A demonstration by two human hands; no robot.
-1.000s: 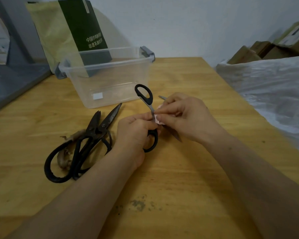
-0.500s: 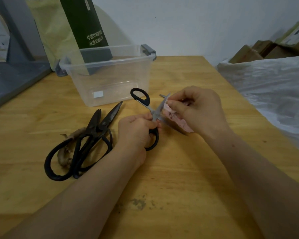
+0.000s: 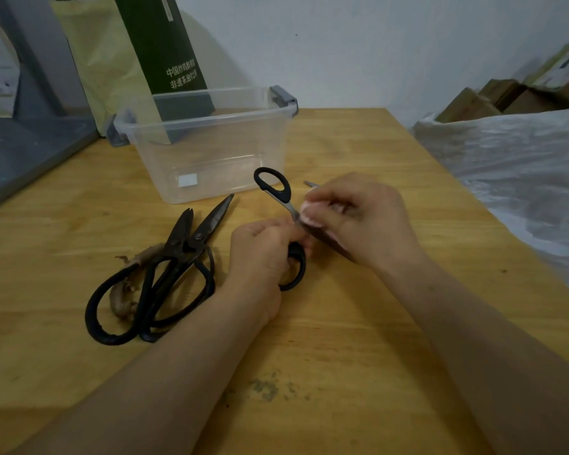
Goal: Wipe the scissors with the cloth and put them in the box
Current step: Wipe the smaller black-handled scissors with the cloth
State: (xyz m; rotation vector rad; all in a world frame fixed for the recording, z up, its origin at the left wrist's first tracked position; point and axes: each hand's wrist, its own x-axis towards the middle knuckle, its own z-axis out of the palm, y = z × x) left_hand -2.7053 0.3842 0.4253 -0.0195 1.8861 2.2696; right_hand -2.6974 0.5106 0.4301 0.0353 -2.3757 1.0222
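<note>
Small black-handled scissors [image 3: 274, 185] are held spread open above the wooden table [image 3: 342, 323]. My left hand [image 3: 263, 254] grips their lower handle loop near the pivot. My right hand [image 3: 358, 215] pinches a small pale pink cloth [image 3: 309, 213] around one blade close to the pivot; a blade tip [image 3: 309, 183] pokes out behind the fingers. The clear plastic box [image 3: 211, 152] with grey latches stands just behind, with nothing visible inside. Two larger dark scissors [image 3: 174, 257] lie on the table to the left.
A green-and-yellow paper bag [image 3: 145, 60] leans behind the box. A grey ledge [image 3: 23, 149] runs along the left. Crinkled white plastic sheeting [image 3: 523, 172] covers the right side, with cardboard boxes [image 3: 506, 96] behind it. A dark stain [image 3: 263, 389] marks the near tabletop.
My right hand slid the cloth out along the blade and has come back to the pivot. The scissors' upper handle swung left and then right again. The large scissors have not moved.
</note>
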